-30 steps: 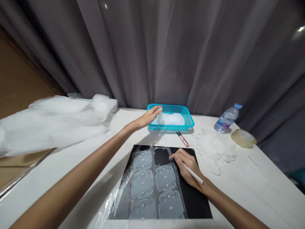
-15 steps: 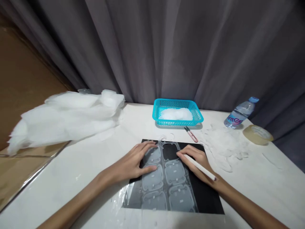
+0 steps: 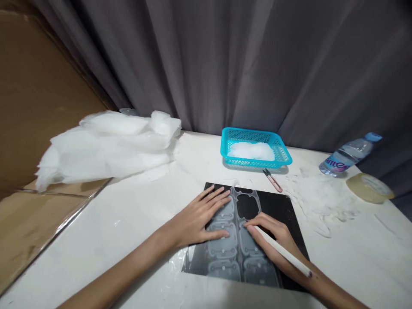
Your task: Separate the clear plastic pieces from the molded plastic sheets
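Observation:
A clear plastic sheet (image 3: 222,248) marked with rounded rectangular panels lies on a black board (image 3: 278,205). Spread flat over its left column of panels, my left hand (image 3: 198,219) presses down with fingers apart. My right hand (image 3: 273,236) pinches a slim white pen-shaped tool (image 3: 285,254), whose back end points toward my wrist. The fingertips are at the upper left corner of a right-column panel, just below an opening where the black board shows through. The tool's working tip is too small to make out.
Behind the board stands a blue basket (image 3: 257,165) holding white pieces, with thread snips (image 3: 273,180) in front. Thin clear scraps (image 3: 322,197), a water bottle (image 3: 347,156) and a tape roll (image 3: 370,188) sit at right. White soft wrapping (image 3: 109,148) and cardboard (image 3: 38,223) occupy the left.
My right hand has moved with the white tool from the opening's right edge to the panel below. My left fingers lie more spread and flat. The whole view has shifted.

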{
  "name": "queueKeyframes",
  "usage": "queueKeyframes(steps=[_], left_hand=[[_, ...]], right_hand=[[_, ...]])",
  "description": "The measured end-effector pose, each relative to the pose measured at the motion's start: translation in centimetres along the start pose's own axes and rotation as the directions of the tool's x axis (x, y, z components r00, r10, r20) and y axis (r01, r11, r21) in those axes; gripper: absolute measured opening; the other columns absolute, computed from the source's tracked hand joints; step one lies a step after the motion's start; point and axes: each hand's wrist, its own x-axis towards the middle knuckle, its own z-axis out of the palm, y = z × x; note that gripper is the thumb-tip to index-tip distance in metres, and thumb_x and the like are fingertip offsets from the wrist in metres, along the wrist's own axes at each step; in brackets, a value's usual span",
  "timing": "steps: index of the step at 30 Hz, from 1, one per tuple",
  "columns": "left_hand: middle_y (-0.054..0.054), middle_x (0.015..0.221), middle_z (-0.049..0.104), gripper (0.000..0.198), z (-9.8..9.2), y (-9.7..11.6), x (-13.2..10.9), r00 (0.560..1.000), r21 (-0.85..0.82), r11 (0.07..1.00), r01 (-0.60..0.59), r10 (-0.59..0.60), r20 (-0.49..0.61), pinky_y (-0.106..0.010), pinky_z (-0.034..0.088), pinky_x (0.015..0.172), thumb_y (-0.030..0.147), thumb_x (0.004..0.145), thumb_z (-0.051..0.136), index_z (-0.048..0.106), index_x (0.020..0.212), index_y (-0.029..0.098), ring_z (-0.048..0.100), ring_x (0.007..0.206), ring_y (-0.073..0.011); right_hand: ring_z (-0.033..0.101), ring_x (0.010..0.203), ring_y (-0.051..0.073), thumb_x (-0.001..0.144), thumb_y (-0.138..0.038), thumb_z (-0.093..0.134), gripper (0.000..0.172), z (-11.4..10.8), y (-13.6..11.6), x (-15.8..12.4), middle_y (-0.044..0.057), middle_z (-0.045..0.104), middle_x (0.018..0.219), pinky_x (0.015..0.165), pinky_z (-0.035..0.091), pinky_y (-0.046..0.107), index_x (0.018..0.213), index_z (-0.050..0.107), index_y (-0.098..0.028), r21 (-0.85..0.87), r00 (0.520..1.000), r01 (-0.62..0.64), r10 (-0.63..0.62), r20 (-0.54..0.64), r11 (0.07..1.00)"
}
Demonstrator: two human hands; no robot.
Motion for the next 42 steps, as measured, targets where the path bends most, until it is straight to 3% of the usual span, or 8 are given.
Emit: queueKeyframes(steps=[5, 8, 11, 15, 19, 25, 35, 42], left_hand=[[-0.009, 0.172, 0.026, 0.09, 0.8, 0.4, 0.4, 0.999, -0.075, 0.997, -0.034, 0.037, 0.04, -0.053, 0.015, 0.132, 0.068, 0.093, 0.061, 0.028, 0.164, 0.026, 0.026, 0.158, -0.0326], [-0.008, 0.172, 0.025, 0.09, 1.0, 0.6, 0.8, 0.998, -0.102, 0.994, -0.027, 0.033, 0.057, -0.054, 0.014, 0.132, 0.068, 0.092, 0.063, 0.027, 0.164, 0.027, 0.024, 0.159, -0.0319], [-0.008, 0.172, 0.026, 0.09, 0.8, 0.7, 0.9, 0.999, -0.14, 0.99, -0.025, 0.03, 0.033, -0.055, 0.014, 0.132, 0.067, 0.092, 0.064, 0.028, 0.164, 0.029, 0.025, 0.159, -0.0324], [-0.011, 0.171, 0.031, 0.083, 0.4, 0.8, 0.4, 1.0, -0.175, 0.985, 0.008, -0.01, -0.014, -0.059, 0.023, 0.129, 0.067, 0.09, 0.067, 0.04, 0.158, 0.028, 0.03, 0.156, -0.0368], [-0.011, 0.169, 0.036, 0.082, 0.1, 0.4, -0.4, 0.999, -0.235, 0.971, 0.041, -0.043, -0.002, -0.057, 0.032, 0.126, 0.064, 0.089, 0.07, 0.041, 0.158, 0.03, 0.036, 0.153, -0.0378], [-0.008, 0.17, 0.033, 0.086, 0.2, 0.3, -0.5, 0.999, -0.213, 0.976, 0.037, -0.035, 0.011, -0.055, 0.028, 0.128, 0.063, 0.089, 0.071, 0.038, 0.161, 0.03, 0.035, 0.154, -0.0367], [-0.007, 0.166, 0.04, 0.076, 0.4, 0.8, -0.3, 0.999, -0.25, 0.967, 0.045, -0.046, 0.001, -0.054, 0.033, 0.126, 0.061, 0.09, 0.07, 0.048, 0.156, 0.03, 0.039, 0.152, -0.0345], [-0.009, 0.166, 0.041, 0.071, 0.4, 1.3, -0.2, 0.998, -0.159, 0.986, 0.057, -0.059, -0.007, -0.047, 0.041, 0.122, 0.06, 0.095, 0.065, 0.048, 0.155, 0.026, 0.045, 0.149, -0.0318]], right_hand=[[0.068, 0.072, 0.014, 0.1, -0.018, 0.054, 0.02, -2.3, -0.9, 0.2, 0.003, 0.069, 0.083, 0.068, 0.054, 0.024, 0.099, 0.073, -0.022, -0.001, 0.99, 0.087, -0.086, 0.11, 0.996], [0.073, 0.081, 0.016, 0.103, -0.021, 0.056, 0.02, -3.4, -1.2, 1.6, 0.003, 0.074, 0.094, 0.075, 0.057, 0.024, 0.114, 0.071, -0.025, -0.029, 0.971, 0.095, -0.086, 0.223, 0.995], [0.075, 0.092, 0.019, 0.104, -0.027, 0.058, 0.023, -3.3, -1.2, 2.7, 0.005, 0.076, 0.107, 0.082, 0.06, 0.028, 0.126, 0.064, -0.026, -0.117, 0.93, 0.173, -0.123, 0.346, 0.978], [0.074, 0.081, 0.018, 0.105, -0.027, 0.054, 0.012, -2.4, -1.3, 3.4, 0.003, 0.074, 0.094, 0.07, 0.059, 0.028, 0.111, 0.063, -0.023, -0.16, 0.884, 0.267, -0.176, 0.433, 0.95], [0.069, 0.083, 0.018, 0.106, -0.026, 0.054, 0.011, -2.0, -1.2, 3.7, 0.003, 0.071, 0.092, 0.077, 0.057, 0.031, 0.105, 0.063, -0.021, -0.107, 0.865, 0.336, -0.262, 0.427, 0.936], [0.064, 0.102, 0.02, 0.104, -0.026, 0.058, 0.01, -1.1, 0.2, 3.4, 0.006, 0.07, 0.107, 0.093, 0.055, 0.037, 0.111, 0.065, -0.022, -0.036, 0.886, 0.311, -0.277, 0.371, 0.95], [0.065, 0.097, 0.02, 0.103, -0.021, 0.059, 0.01, -0.6, 0.5, 3.4, 0.007, 0.072, 0.102, 0.09, 0.055, 0.036, 0.112, 0.064, -0.019, -0.082, 0.864, 0.42, -0.371, 0.341, 0.904], [0.063, 0.09, 0.018, 0.103, -0.021, 0.059, 0.005, 0.1, 0.6, 3.4, 0.005, 0.072, 0.098, 0.085, 0.054, 0.032, 0.107, 0.062, -0.018, -0.157, 0.853, 0.476, -0.41, 0.322, 0.865]])
